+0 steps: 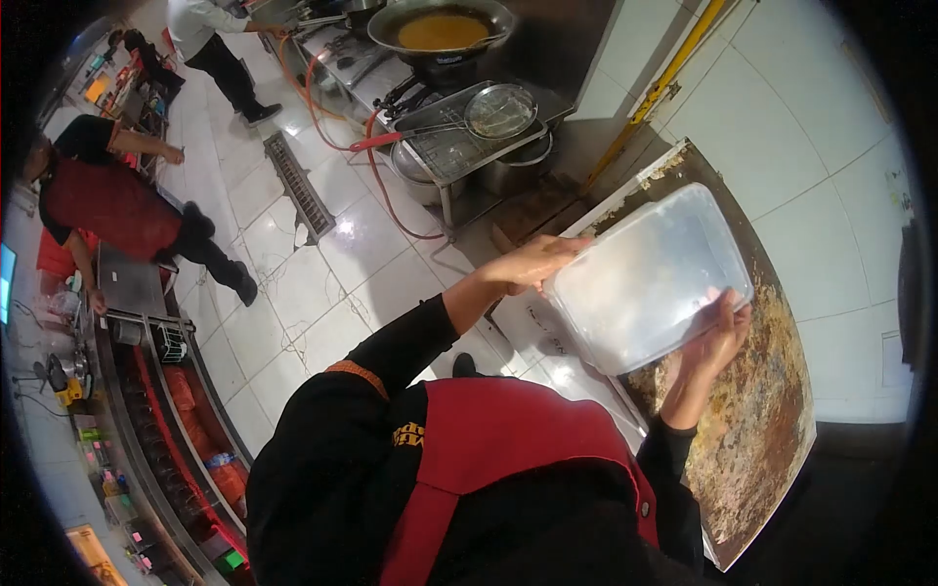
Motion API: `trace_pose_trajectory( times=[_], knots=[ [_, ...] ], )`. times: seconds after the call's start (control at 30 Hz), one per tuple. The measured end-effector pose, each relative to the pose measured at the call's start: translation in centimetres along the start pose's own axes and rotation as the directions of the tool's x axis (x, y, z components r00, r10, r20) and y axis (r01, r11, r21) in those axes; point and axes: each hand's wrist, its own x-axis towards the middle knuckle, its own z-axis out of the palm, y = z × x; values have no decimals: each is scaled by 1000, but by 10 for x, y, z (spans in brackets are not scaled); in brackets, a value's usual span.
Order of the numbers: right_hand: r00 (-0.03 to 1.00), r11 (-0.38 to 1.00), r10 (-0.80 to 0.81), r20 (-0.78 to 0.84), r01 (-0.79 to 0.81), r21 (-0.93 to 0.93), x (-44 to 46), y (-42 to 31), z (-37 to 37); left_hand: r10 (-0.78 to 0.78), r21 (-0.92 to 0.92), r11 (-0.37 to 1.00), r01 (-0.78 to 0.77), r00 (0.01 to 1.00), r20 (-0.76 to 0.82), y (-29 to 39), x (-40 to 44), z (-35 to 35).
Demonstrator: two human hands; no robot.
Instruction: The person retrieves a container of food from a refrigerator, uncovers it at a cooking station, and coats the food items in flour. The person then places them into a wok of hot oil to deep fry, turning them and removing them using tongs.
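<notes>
Between my two hands is a translucent rectangular plastic food container (650, 278) with rounded corners, tilted above a worn, stained chest top (757, 391). My left hand (532, 262) grips its upper left edge, the fingers partly hidden beneath it. On the lower right side, my right hand (718, 337) is closed around the rim, with the thumb on the upper face. The cloudy plastic hides whatever may be inside.
A stove (449, 156) at the top holds a wok (442, 29) of brownish-yellow liquid and a red-handled strainer (500, 110). Hoses hang near the floor drain (298, 188). A person in a red apron (112, 203) stands left, beside a metal counter (137, 283); another person (220, 59) is farther back.
</notes>
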Motion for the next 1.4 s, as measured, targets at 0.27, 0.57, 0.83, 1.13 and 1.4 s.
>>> trace_pose_trajectory(
  times=[0.27, 0.57, 0.83, 1.13, 1.4],
  knots=[
    [967, 966, -213, -142, 187, -177, -12, -36, 40, -61, 181, 982, 54, 998, 34, 8, 19, 5],
    [956, 958, -241, -169, 207, -197, 17, -33, 7, -318, 63, 947, 314, 947, 56, 21, 36, 18],
    [818, 808, -572, -62, 548, -218, 44, -93, -59, -170, 144, 974, 173, 985, -35, 6, 42, 22],
    [866, 555, -464, 185, 447, -701, 25, -90, -126, -181, 405, 894, 192, 981, -67, 8, 38, 4],
    [881, 330, 335, 334, 222, -917, -41, -148, -169, -399, 474, 798, 373, 916, -48, 45, 26, -19]
  ],
)
